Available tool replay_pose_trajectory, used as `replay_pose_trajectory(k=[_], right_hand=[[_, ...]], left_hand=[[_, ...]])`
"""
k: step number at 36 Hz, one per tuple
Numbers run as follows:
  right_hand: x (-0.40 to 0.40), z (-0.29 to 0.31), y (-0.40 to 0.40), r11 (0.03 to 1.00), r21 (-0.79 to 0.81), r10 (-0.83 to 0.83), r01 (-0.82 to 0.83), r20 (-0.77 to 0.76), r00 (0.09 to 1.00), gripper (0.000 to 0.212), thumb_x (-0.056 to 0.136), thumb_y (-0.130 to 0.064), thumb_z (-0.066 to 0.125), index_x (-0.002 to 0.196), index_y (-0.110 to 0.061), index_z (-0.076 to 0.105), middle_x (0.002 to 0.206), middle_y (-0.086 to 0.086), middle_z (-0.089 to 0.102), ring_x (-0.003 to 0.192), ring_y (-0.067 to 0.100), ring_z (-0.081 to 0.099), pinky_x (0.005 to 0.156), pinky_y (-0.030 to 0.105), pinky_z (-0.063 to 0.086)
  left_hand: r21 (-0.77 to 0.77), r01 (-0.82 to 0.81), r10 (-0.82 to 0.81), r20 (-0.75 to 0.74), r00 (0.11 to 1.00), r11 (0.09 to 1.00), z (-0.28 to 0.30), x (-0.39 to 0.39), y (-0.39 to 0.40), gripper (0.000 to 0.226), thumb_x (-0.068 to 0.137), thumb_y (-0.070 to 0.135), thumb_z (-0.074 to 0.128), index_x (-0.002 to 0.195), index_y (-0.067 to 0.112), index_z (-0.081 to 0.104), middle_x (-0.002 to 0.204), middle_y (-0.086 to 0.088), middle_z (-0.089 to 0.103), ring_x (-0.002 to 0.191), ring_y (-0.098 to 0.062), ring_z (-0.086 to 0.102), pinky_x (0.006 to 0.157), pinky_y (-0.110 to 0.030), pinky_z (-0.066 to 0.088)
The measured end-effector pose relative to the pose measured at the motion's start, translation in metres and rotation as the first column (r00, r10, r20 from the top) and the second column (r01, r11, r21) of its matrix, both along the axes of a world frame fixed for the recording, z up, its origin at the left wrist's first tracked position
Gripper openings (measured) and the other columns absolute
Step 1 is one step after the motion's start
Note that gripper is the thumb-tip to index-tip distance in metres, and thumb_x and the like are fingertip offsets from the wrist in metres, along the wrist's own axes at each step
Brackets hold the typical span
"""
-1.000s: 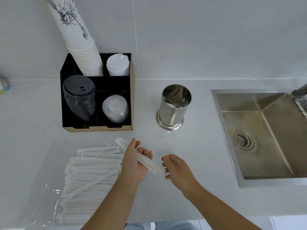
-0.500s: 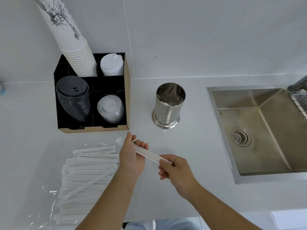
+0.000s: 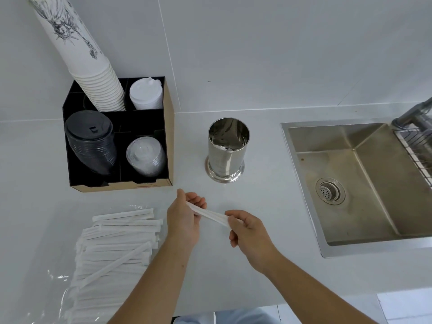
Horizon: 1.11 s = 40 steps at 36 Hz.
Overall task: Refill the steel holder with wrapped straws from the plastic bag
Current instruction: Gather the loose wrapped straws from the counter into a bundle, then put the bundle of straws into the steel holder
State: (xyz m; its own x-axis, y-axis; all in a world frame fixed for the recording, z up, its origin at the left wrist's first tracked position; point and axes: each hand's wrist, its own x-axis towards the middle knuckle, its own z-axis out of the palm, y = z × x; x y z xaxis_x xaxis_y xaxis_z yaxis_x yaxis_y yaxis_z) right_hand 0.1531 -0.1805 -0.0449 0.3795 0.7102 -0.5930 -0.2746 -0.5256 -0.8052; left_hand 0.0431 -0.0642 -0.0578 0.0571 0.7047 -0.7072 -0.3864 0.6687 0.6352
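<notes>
A shiny steel holder (image 3: 226, 157) stands upright on the white counter, mid-frame, with a few scraps visible inside. In front of it both hands hold a small bunch of wrapped straws (image 3: 209, 214): my left hand (image 3: 183, 222) grips its left end, my right hand (image 3: 249, 231) pinches its right end. The bunch slants down to the right, just above the counter. At the lower left a pile of several wrapped straws (image 3: 117, 249) lies on a clear plastic bag (image 3: 53, 288).
A black cardboard organiser (image 3: 167, 146) at the back left holds a tall stack of paper cups (image 3: 93, 73), white lids, black lids and clear lids. A steel sink (image 3: 355, 181) with a drain is sunk into the counter at right, a wire rack at its far edge.
The straws have slid rightwards through my left hand, so their left end no longer sticks out past it. My right hand has closed more firmly on the right end.
</notes>
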Motion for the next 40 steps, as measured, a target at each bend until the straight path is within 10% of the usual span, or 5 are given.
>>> replay_pose_trajectory(k=[7, 13, 19, 32, 40], right_hand=[[0.024, 0.011, -0.002, 0.998, 0.053, 0.041, -0.046, 0.104, 0.994, 0.016, 0.093, -0.008, 0.057, 0.096, -0.015, 0.071, 0.059, 0.004, 0.061, 0.05, 0.014, 0.056, 0.051, 0.018, 0.045], [0.052, 0.019, 0.001, 0.986, 0.032, 0.149, -0.165, 0.298, 0.943, 0.016, 0.091, -0.005, 0.061, 0.087, -0.017, 0.071, 0.065, 0.007, 0.061, 0.044, 0.008, 0.057, 0.05, 0.016, 0.049], [0.059, 0.03, 0.005, 0.943, 0.001, 0.275, -0.333, 0.563, 0.78, 0.012, 0.089, -0.011, 0.064, 0.087, -0.022, 0.069, 0.072, -0.003, 0.063, 0.054, 0.012, 0.064, 0.055, 0.024, 0.057], [0.045, 0.042, 0.006, 0.843, 0.01, 0.319, -0.538, 0.796, 0.514, 0.012, 0.084, -0.007, 0.066, 0.095, -0.01, 0.063, 0.062, 0.001, 0.06, 0.045, 0.006, 0.043, 0.046, 0.012, 0.034], [0.043, 0.042, 0.01, 0.876, 0.069, 0.331, -0.478, 0.635, 0.698, 0.007, 0.079, -0.007, 0.069, 0.082, -0.013, 0.067, 0.056, -0.01, 0.051, 0.044, 0.005, 0.042, 0.043, 0.012, 0.033]], left_hand=[[0.194, 0.435, -0.379, -0.267, 0.886, 0.879, -0.009, -0.006, -0.005, 0.023, 0.096, 0.024, 0.056, 0.088, 0.017, 0.076, 0.089, -0.003, 0.077, 0.091, -0.021, 0.072, 0.078, -0.032, 0.057], [0.222, 0.864, -0.642, -0.592, 0.487, 0.451, -0.012, -0.027, -0.001, 0.014, 0.086, 0.032, 0.068, 0.085, 0.044, 0.075, 0.093, 0.018, 0.075, 0.089, 0.006, 0.065, 0.079, -0.017, 0.048], [0.119, 0.991, -0.513, -0.847, 0.136, 0.067, -0.012, -0.019, -0.005, 0.022, 0.081, 0.028, 0.065, 0.101, 0.034, 0.071, 0.089, 0.013, 0.068, 0.082, -0.005, 0.057, 0.07, -0.022, 0.045], [0.033, 0.999, -0.38, -0.925, 0.023, -0.018, -0.021, 0.002, -0.023, 0.018, 0.085, 0.038, 0.063, 0.083, 0.023, 0.054, 0.086, 0.006, 0.049, 0.074, -0.014, 0.051, 0.061, -0.022, 0.04], [0.112, 0.989, -0.525, -0.838, 0.149, 0.101, -0.022, -0.004, -0.026, 0.038, 0.085, 0.025, 0.063, 0.058, 0.023, 0.035, 0.058, 0.006, 0.037, 0.054, -0.01, 0.032, 0.052, -0.024, 0.031]])
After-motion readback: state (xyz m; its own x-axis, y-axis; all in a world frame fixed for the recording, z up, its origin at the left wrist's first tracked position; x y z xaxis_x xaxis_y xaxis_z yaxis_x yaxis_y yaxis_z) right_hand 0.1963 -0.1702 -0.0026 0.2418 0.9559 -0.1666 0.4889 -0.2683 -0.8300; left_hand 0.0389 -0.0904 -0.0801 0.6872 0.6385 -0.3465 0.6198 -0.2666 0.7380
